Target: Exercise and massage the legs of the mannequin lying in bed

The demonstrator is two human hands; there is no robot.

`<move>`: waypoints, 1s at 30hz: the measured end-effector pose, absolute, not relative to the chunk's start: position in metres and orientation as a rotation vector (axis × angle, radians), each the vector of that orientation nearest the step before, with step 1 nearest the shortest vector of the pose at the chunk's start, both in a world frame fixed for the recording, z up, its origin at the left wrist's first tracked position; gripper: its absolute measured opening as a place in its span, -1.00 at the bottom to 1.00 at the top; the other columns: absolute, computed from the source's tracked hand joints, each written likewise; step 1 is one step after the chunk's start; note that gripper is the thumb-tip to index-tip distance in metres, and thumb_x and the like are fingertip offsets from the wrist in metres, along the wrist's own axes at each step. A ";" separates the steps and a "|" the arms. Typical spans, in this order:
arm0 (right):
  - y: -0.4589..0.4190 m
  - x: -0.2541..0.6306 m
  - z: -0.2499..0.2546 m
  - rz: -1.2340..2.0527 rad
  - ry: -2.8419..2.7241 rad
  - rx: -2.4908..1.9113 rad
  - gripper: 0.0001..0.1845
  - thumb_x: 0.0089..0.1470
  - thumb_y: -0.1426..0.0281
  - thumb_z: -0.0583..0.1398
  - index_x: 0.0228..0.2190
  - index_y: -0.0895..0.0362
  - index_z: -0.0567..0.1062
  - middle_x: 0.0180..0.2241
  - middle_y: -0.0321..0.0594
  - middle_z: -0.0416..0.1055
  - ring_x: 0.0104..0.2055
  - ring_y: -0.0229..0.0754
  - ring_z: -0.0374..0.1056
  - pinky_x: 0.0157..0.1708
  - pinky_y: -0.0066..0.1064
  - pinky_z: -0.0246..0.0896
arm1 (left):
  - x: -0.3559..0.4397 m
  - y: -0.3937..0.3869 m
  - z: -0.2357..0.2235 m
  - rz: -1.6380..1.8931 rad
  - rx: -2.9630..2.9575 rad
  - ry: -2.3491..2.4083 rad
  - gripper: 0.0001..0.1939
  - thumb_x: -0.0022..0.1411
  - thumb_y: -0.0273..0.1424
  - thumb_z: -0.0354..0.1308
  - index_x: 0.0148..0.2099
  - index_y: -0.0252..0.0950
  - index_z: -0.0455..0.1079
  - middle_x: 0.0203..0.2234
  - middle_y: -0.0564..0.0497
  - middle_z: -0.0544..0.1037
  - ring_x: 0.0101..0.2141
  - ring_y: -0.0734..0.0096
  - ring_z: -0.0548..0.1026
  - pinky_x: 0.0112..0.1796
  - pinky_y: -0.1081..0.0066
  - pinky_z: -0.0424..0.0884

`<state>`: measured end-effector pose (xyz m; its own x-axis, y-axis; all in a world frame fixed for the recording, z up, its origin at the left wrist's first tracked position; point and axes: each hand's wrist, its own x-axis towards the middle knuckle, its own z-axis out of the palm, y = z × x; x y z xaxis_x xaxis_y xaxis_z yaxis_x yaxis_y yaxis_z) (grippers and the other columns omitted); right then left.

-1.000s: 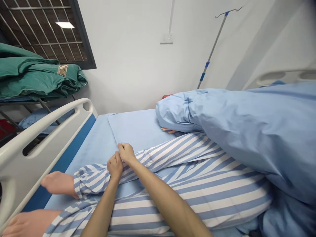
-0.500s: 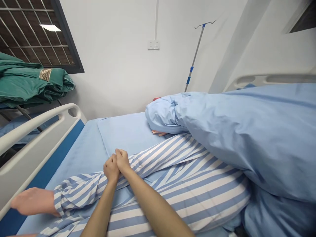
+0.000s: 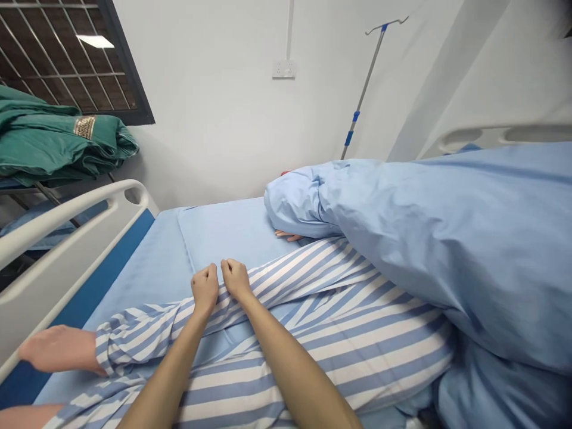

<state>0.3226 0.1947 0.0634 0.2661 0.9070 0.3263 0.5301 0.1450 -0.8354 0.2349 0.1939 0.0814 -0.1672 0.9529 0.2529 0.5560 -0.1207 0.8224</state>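
Note:
My left hand (image 3: 205, 287) is closed in a fist on the far leg of a figure lying on the bed. My right hand (image 3: 235, 277) makes a fist just beside it, with a small gap between the two. Both rest on or just over the blue-and-white striped trousers (image 3: 277, 277) around the knee or upper shin; exact contact is hard to tell. No cloth shows pulled up between my fingers. The bare foot (image 3: 58, 348) of that leg points left. A light blue quilt (image 3: 402, 220) covers the figure's upper body, and the fingertips of a hand (image 3: 288, 236) poke out beneath it.
The bed's white and blue end board (image 3: 102, 229) stands at the left. Behind it lies a folded green quilted cover (image 3: 58, 143) on a rack. A drip stand (image 3: 364, 89) rises by the wall beyond the bed. A wall socket (image 3: 283, 69) is above.
My fists were pressed together and overlapping; now they are apart, the right one shifted to the right. The head view has shifted slightly. The lying figure stays in place.

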 end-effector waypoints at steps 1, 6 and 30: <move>0.196 0.323 0.062 0.488 -1.373 -1.492 -0.57 0.14 0.27 -0.06 -0.69 0.13 0.26 -0.69 -0.37 0.17 -0.58 -0.32 0.06 -0.54 -0.49 -0.12 | 0.242 0.196 0.082 1.266 1.629 1.688 -0.59 0.15 -0.21 -0.18 -0.68 -0.26 0.04 -0.77 0.13 0.10 -0.63 0.52 0.14 -0.56 0.49 0.08; 0.203 0.328 0.069 0.646 -1.236 -1.451 -0.56 0.14 0.25 -0.09 -0.66 0.13 0.30 -0.66 -0.34 0.24 -0.56 -0.31 0.12 -0.56 -0.51 -0.05 | 0.266 0.206 0.073 1.145 1.648 1.821 -0.58 0.15 -0.22 -0.17 -0.64 -0.29 0.24 -0.71 0.04 0.33 -0.58 0.48 0.23 -0.51 0.47 0.09; 0.199 0.385 0.079 0.544 -1.324 -1.509 -0.56 0.14 0.28 -0.13 -0.63 0.17 0.31 -0.64 -0.36 0.24 -0.55 -0.34 0.14 -0.55 -0.54 -0.03 | 0.323 0.205 0.072 0.962 1.679 1.888 -0.53 0.21 -0.19 -0.25 -0.54 -0.28 0.33 -0.58 -0.06 0.45 -0.53 0.43 0.29 -0.51 0.46 0.04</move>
